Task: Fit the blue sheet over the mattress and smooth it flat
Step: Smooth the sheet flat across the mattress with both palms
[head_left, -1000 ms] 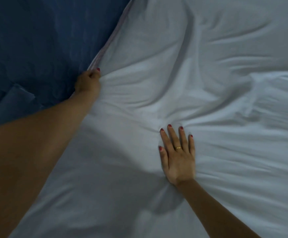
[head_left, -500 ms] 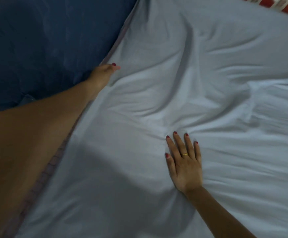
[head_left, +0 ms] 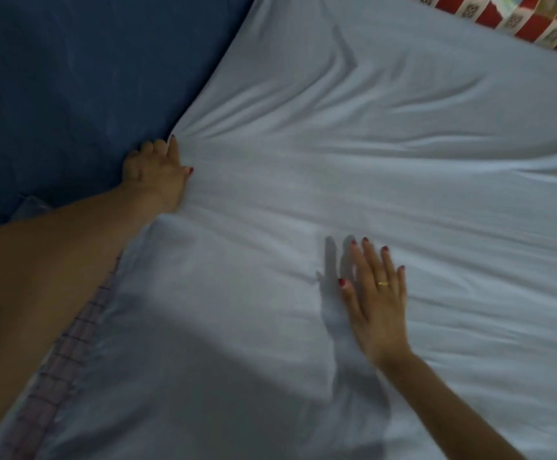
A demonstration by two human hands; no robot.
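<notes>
Single head-worn wide-angle view, looking steeply down and forward from close above the pale blue sheet (head_left: 353, 180), both forearms entering from the bottom edge, left hand (head_left: 157, 174) farther out than right hand (head_left: 376, 300).

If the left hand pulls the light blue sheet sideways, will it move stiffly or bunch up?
Probably bunch: the sheet already fans into creases at the left hand. It looks thin and floppy. The flat right hand may pin its part.

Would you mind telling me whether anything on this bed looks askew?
Yes: the sheet is still wrinkled, its folds fanning from the left hand, and a checked strip lies uncovered along its near-left edge.
</notes>
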